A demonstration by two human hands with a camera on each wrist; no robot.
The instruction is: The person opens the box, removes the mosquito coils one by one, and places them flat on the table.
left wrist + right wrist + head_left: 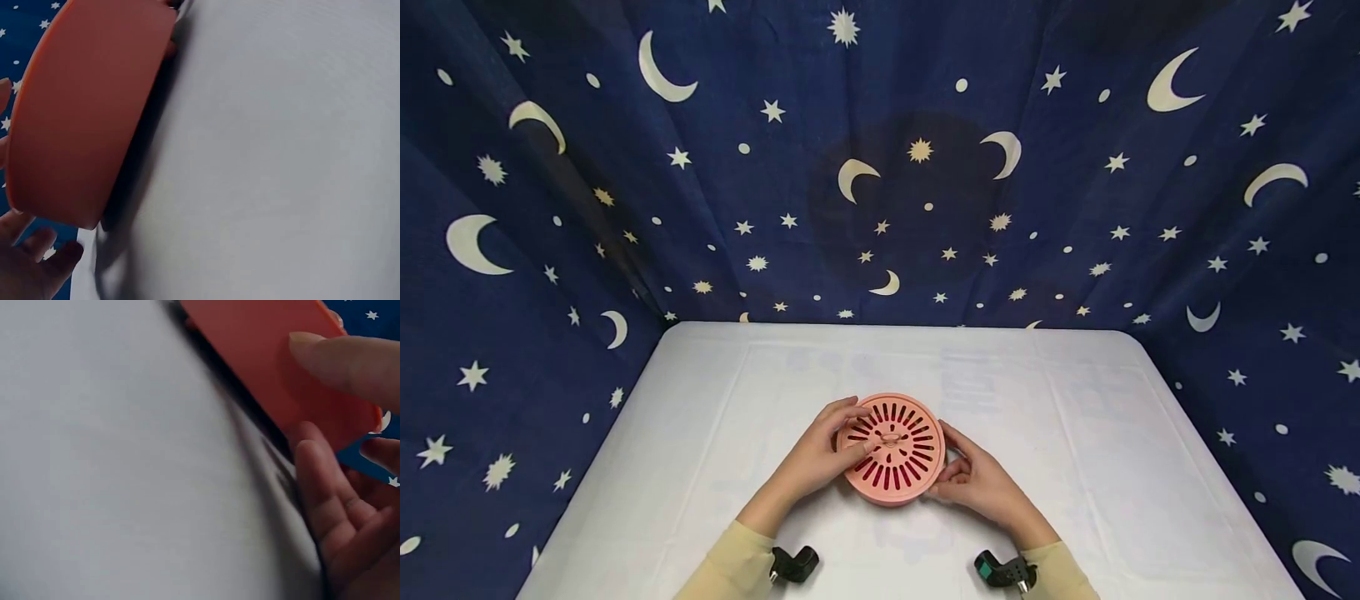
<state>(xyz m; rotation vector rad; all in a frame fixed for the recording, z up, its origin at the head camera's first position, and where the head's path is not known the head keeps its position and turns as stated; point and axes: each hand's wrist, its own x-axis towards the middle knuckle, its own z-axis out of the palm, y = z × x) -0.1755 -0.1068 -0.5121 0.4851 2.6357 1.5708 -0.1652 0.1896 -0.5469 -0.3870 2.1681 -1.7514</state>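
Between both hands is a round pink box [889,502] with a slotted lid [891,467] that has a small raised handle in its centre. Reddish pink shows through the slots. My left hand [822,446] grips the box at its left side, its thumb and a finger reaching over the lid. On the right, my right hand [977,483] holds the side; its thumb [340,361] presses the smooth wall in the right wrist view. The box wall [87,112] stands over a dark shadow strip in the left wrist view. Whether the base touches the table cannot be told.
A white cloth-covered table [760,375] extends around the box. Dark blue curtains [760,183] with moons and stars stand at the back and both sides. Black devices [795,565] are worn at both wrists.
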